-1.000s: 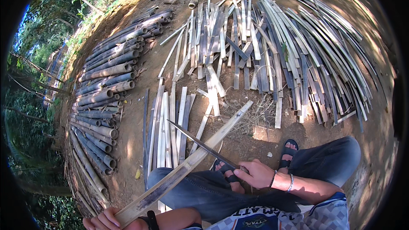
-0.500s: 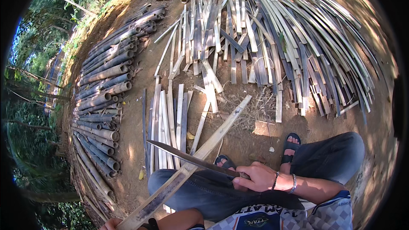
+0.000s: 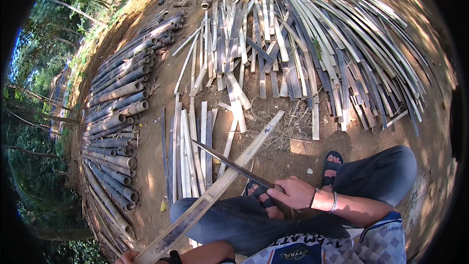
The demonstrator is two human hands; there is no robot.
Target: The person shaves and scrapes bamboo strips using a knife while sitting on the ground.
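Observation:
A long split bamboo strip (image 3: 207, 198) slants up from the lower left across my bent leg, its far end over the ground. My left hand (image 3: 127, 257), partly cut off at the lower edge, is closed on its near end. In my right hand (image 3: 295, 193) is the handle of a long-bladed machete (image 3: 227, 162). Its dark blade lies across the bamboo strip, pointing to the upper left. Whether the edge bites into the bamboo I cannot tell.
Cut bamboo strips (image 3: 185, 151) lie just past my left knee. Larger heaps of strips (image 3: 342, 63) spread over the dirt ahead and to the right. Whole bamboo poles (image 3: 117, 100) are stacked at the left. My sandalled feet (image 3: 332, 166) rest on the ground.
The machete has moved up along the strip, away from my left hand, and its blade is tilted more steeply. My right hand has risen slightly. My left hand keeps its hold.

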